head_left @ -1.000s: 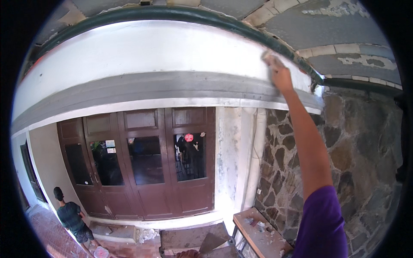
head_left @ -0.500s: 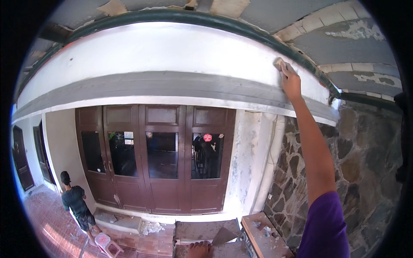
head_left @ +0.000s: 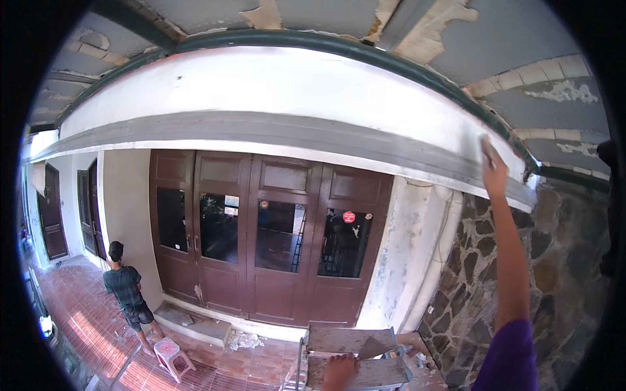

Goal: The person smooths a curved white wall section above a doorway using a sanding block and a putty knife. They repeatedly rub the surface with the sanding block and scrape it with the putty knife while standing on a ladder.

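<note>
My right arm, in a purple sleeve, reaches up to the white wall band [head_left: 280,81] above the doors. At its right end my right hand [head_left: 494,169] is closed on a small greyish sanding block [head_left: 484,141], pressed to the wall; motion blurs it. Low in the picture my left hand [head_left: 339,373] is closed beside the top boards of a wooden stepladder [head_left: 349,339]. A wide putty knife [head_left: 373,348] with a triangular blade sticks out of it to the right. Its handle is mostly hidden by the fingers.
A green beam [head_left: 313,40] runs above the band, under a peeling ceiling. Brown panelled doors [head_left: 280,176] stand below, a stone wall [head_left: 541,260] at right. On the tiled floor at left are a person [head_left: 124,293] and a plastic stool [head_left: 168,352]. Debris [head_left: 246,340] lies by the step.
The view has shifted, so the doors and person sit further right. My right hand has slid the block along the band, further right and lower. My left hand still grips the putty knife.
</note>
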The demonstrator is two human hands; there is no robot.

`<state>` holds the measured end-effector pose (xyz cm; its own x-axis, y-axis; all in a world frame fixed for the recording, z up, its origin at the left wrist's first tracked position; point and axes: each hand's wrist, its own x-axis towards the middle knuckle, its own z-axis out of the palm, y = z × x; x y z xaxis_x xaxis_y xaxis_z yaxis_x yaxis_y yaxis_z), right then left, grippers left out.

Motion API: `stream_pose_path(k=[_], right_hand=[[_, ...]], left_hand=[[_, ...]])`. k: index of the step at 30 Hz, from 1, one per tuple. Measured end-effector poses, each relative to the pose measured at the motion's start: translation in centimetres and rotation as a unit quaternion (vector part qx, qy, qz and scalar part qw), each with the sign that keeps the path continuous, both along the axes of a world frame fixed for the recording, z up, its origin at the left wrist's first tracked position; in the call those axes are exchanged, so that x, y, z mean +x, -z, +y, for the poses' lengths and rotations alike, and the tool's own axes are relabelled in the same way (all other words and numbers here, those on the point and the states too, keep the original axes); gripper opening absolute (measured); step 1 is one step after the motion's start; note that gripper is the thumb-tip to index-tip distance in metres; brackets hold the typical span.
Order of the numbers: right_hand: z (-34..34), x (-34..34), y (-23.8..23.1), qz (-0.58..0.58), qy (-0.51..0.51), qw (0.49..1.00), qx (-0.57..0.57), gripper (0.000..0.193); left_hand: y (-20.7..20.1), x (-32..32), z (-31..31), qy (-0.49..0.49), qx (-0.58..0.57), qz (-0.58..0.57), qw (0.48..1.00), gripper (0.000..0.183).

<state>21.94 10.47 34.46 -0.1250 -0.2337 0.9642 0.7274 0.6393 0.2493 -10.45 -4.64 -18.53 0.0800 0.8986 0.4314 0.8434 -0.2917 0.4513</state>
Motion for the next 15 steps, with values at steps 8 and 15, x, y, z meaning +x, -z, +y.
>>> stream_pose_path(k=[8, 15], right_hand=[[-16.4, 12.8, 45.0, 0.317, 0.306, 0.788, -0.43, 0.039], [-23.3, 2.7, 66.1, 0.405, 0.212, 0.581, -0.673, 0.04]], left_hand=[[0.3, -0.3, -0.4, 0.025, 0.037, -0.029, 0.999, 0.029], [0.6, -0.1, -0.4, 0.019, 0.03, -0.042, 0.998, 0.032]])
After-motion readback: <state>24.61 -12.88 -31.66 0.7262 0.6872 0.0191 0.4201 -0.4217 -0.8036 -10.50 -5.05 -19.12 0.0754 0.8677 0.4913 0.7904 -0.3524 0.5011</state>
